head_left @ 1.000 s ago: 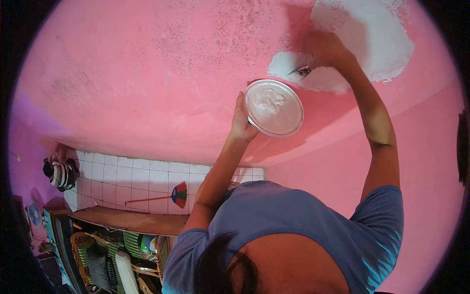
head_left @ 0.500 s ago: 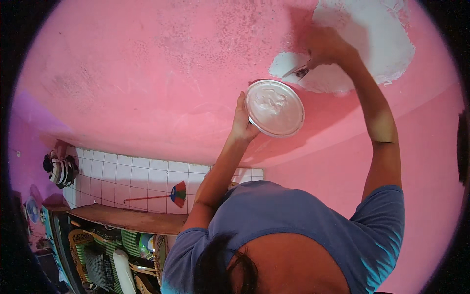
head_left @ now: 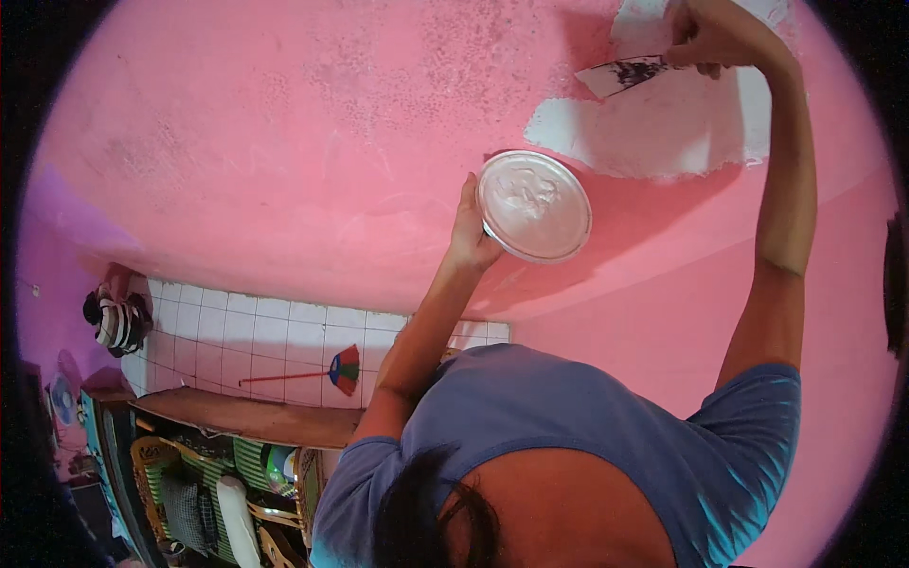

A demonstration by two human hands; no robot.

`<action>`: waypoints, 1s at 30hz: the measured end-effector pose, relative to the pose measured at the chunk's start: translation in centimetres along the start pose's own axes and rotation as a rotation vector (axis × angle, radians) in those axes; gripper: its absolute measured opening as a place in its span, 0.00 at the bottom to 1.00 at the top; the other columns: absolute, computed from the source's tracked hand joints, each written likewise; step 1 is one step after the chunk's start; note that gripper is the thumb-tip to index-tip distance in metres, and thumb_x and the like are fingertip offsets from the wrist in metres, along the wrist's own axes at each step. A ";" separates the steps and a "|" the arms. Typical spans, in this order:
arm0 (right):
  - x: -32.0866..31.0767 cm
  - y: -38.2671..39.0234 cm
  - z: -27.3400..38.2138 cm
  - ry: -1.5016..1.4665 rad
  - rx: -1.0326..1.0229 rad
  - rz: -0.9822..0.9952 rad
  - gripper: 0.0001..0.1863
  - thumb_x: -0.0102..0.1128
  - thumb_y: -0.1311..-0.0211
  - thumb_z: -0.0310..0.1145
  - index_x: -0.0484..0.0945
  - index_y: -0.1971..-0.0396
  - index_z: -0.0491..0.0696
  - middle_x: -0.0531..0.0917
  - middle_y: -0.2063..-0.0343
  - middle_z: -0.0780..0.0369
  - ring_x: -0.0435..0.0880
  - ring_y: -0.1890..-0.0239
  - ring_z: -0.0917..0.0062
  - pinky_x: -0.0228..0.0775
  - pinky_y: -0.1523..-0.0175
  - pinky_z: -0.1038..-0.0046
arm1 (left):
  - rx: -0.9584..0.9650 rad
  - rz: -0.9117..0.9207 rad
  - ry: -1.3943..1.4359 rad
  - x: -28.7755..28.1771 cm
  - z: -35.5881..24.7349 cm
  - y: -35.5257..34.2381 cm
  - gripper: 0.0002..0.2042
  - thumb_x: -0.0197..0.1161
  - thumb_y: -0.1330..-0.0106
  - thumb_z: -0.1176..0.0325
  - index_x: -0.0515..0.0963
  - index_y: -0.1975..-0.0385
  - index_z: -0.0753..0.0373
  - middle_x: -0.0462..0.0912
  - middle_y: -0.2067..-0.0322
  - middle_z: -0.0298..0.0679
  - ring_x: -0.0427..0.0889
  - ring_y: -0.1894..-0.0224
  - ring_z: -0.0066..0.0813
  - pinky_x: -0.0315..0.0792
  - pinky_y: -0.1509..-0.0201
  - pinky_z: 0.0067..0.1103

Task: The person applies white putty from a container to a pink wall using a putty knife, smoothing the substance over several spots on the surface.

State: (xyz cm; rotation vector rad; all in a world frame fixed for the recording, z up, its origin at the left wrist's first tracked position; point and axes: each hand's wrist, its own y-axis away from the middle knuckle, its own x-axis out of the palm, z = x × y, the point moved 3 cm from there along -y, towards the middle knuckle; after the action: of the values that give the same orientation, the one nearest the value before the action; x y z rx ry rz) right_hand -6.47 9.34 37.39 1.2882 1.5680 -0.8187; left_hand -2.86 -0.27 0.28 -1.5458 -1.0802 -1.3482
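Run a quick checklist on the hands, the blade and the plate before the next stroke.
1. Right hand grips the putty knife: ok, fingers closed round the handle.
2. Blade loaded: cannot tell; it shows dark smears and little white paste.
3. Left hand holds the round plate: ok, gripped at its left rim.
4. Paste on the plate: ok, the face is coated white with a lump near the middle.
5. Blade against the white patch: cannot tell; it lies at the patch's upper left edge, but contact is not clear.
6. Patch edges blended into the pink wall: not ok, the outline is ragged and sharp.
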 end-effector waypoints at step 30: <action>33.3 4.7 -2.8 -1.203 0.022 -0.574 0.15 0.67 0.51 0.22 0.77 0.62 0.45 0.78 0.70 0.65 0.75 0.69 0.82 0.68 0.63 0.79 | 0.098 -0.367 -0.228 -0.6 0.5 0.4 0.28 0.37 0.29 0.46 0.64 0.40 0.61 0.68 0.41 0.45 0.68 0.40 0.41 0.62 0.36 0.39</action>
State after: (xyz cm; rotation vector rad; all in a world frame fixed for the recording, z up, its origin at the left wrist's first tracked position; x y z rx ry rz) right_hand -3.66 25.02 7.62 0.1391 0.8736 -1.5665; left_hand -2.35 -0.04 -0.42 -1.5039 -1.6107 -1.3522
